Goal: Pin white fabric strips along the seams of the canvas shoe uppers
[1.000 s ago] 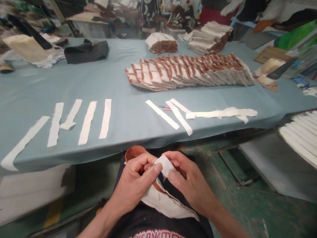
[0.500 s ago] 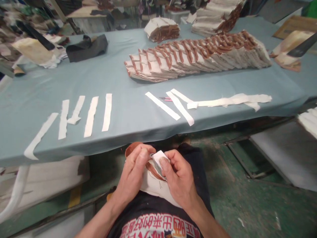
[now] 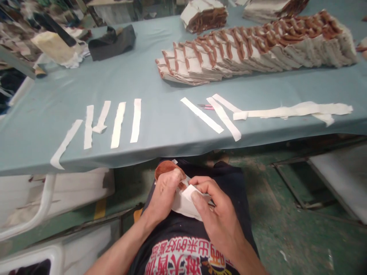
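Note:
A brown and off-white leather-like piece (image 3: 187,208) lies over my lap, its brown end (image 3: 165,166) rising behind my left hand. My left hand (image 3: 168,189) is closed on this piece, fingers curled at its upper edge. Between the thumb and fingers of my right hand (image 3: 216,202) is a short white strip (image 3: 189,192), pressed against the piece close to my left fingertips. My palms hide much of the piece, and the exact contact between strip and piece is covered.
On the blue-green table (image 3: 160,118) lie several white strips (image 3: 118,124), more strips (image 3: 292,110) at the right, and pink-handled tweezers or snips (image 3: 205,107). Behind them stretches a row of folded brown and white pieces (image 3: 252,49). A dark cloth (image 3: 111,42) sits back left.
My left hand has curled into a tighter grip on the piece. The white strip in my right hand sits lower, against the piece. The view has shifted, moving the table contents up and right.

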Demonstrator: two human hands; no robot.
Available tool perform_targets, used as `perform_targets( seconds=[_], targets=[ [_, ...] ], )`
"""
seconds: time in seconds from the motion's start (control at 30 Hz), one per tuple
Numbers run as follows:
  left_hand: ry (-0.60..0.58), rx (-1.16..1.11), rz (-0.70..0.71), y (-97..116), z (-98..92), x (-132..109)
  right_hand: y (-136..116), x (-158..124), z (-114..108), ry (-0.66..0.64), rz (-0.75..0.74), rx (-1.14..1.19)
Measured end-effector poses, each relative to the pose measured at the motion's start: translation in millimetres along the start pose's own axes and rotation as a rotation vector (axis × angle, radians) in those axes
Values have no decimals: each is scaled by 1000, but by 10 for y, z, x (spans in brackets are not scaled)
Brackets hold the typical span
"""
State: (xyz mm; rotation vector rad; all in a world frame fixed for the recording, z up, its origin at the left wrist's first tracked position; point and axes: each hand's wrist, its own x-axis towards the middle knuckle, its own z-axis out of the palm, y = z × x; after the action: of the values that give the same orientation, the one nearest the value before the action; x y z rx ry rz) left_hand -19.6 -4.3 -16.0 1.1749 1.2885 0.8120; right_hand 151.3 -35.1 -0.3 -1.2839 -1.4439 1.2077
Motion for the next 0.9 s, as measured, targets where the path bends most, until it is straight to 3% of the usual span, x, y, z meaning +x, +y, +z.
perform_targets(
  seconds=[0.23,0.37,0.47,0.63,0.8,0.9],
  targets=[
    [-351,-245,-79,91,-241,12,162,16,156,73,-10,78],
    [-447,-299,-109,110,-354,47,178,4,71,123,-35,39],
    [-445,-324,-100,124,-375,82,5,-57,-81,175,0,-80],
    [-423,-308,-61,206,-333,109,-391,-87,-147,68,-9,-174],
    [-272,-262,-27,228,-261,87,-256,85,18,116,107,-247],
    [-258,-259,-13,206,-243,77,-152,128,54,131,156,-253]
  ],
)
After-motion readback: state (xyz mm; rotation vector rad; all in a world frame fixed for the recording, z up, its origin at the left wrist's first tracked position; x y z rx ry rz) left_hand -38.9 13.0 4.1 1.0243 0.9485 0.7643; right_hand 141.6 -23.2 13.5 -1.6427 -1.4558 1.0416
